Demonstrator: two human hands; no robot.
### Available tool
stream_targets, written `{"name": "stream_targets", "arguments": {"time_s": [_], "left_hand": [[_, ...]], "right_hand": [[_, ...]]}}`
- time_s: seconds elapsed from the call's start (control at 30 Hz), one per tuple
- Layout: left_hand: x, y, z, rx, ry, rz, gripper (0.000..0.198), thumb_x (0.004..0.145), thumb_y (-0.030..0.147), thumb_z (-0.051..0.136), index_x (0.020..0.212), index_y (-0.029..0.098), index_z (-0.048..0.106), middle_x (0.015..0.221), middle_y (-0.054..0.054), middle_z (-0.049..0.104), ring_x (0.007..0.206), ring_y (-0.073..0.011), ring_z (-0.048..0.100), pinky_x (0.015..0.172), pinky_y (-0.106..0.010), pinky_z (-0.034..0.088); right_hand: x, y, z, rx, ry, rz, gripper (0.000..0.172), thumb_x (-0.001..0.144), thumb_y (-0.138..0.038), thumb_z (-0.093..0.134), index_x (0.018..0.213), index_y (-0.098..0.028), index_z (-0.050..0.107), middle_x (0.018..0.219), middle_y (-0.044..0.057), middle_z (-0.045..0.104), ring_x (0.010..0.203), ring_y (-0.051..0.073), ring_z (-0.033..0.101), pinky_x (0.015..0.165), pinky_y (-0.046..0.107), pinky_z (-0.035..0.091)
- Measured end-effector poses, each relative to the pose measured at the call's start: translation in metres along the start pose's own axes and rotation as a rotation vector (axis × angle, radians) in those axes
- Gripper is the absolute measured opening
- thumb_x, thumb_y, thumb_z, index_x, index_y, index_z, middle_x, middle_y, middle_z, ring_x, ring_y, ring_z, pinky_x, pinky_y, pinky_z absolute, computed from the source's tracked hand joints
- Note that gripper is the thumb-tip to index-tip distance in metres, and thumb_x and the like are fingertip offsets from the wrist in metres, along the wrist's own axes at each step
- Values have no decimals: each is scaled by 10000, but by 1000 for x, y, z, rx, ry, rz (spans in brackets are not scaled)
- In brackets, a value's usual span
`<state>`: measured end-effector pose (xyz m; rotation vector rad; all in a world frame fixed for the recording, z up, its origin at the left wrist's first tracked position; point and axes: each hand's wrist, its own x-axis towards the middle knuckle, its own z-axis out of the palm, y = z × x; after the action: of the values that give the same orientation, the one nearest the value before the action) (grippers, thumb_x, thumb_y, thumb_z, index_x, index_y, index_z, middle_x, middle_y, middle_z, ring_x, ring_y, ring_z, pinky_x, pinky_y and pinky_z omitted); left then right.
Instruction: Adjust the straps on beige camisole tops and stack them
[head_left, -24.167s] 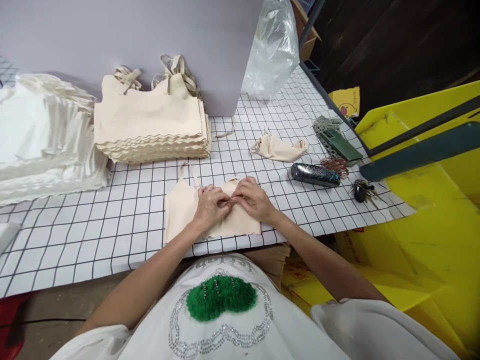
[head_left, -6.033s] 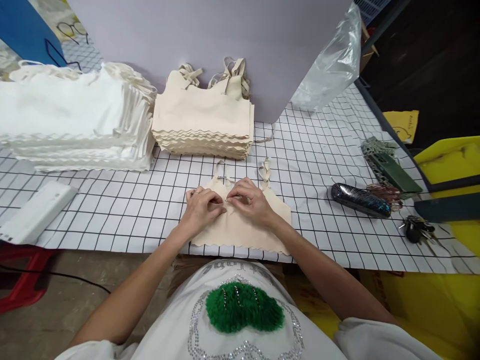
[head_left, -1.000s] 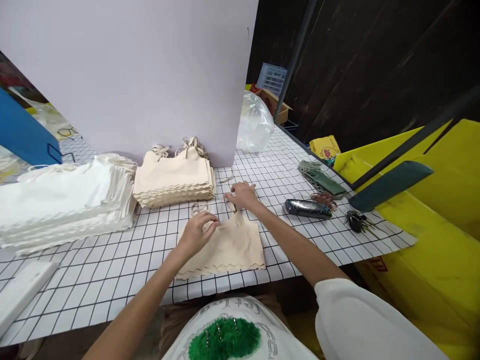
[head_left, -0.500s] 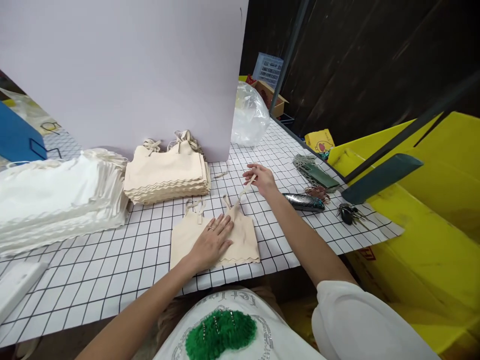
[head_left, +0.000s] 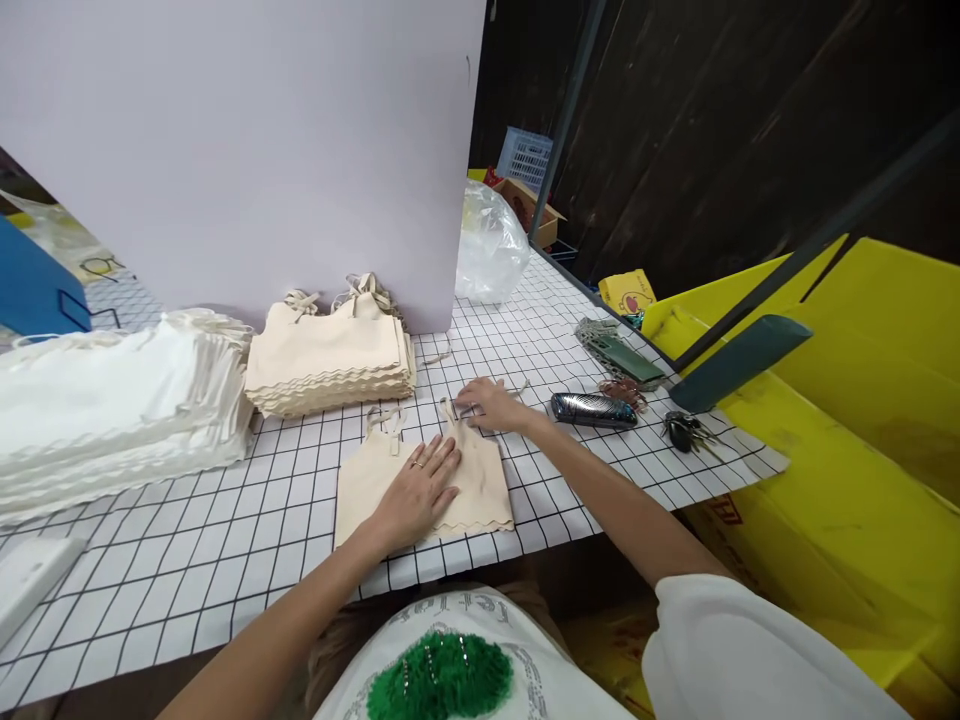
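A cream camisole (head_left: pixel 484 480) with a wavy hem lies flat near the table's front edge. My left hand (head_left: pixel 420 487), a ring on one finger, rests palm down across its middle with fingers stretched out. At the camisole's upper right, my right hand (head_left: pixel 495 404) has its fingers bent around the base of a thin shoulder strap (head_left: pixel 448 408). Part of that strap is hidden under the hand, and a loose end shows behind it. The other strap (head_left: pixel 386 418) lies looped at the upper left.
A stack of cream camisoles (head_left: pixel 330 350) and a larger white garment pile (head_left: pixel 127 400) stand left. To the right lie a dark patterned case (head_left: pixel 594 409), keys (head_left: pixel 686 432) and a green phone-like object (head_left: pixel 626 357). Behind are a pale panel (head_left: pixel 300 140) and a clear plastic bag (head_left: pixel 491 245).
My right hand has come down and left from the raised strap end to the strap's base. The strap now lies lower. My left hand stays on the camisole; the view has shifted slightly.
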<state>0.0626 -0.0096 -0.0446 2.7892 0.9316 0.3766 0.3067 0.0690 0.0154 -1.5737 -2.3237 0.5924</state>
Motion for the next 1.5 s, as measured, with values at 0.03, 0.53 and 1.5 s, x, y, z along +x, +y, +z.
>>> {"name": "stream_targets", "arguments": {"time_s": [0.03, 0.53, 1.5], "left_hand": [[0, 0, 1, 5, 9, 4, 569, 1078, 440, 282, 1598, 211, 289, 1663, -76, 274, 1561, -249, 195, 1260, -469, 238], [26, 33, -37, -1099, 132, -400, 388, 1002, 401, 513, 1297, 192, 655, 1398, -138, 636, 1365, -298, 535, 1170, -510, 402], [37, 47, -54, -1796, 51, -668, 326, 790, 268, 814, 1060, 103, 736, 789, -47, 709, 756, -125, 640, 820, -290, 516]], "right_hand": [[1, -5, 4, -40, -29, -22, 209, 831, -105, 659, 999, -192, 747, 1226, 124, 678, 1259, 321, 496, 1109, 657, 283], [-26, -28, -60, -121, 104, 62, 156, 901, -181, 577, 802, -157, 696, 699, 25, 652, 667, 140, 568, 670, 272, 408], [-52, -53, -9, 1096, 145, 302, 416, 613, -473, 909, 653, -127, 680, 535, 0, 637, 371, 72, 524, 379, 216, 522]]}}
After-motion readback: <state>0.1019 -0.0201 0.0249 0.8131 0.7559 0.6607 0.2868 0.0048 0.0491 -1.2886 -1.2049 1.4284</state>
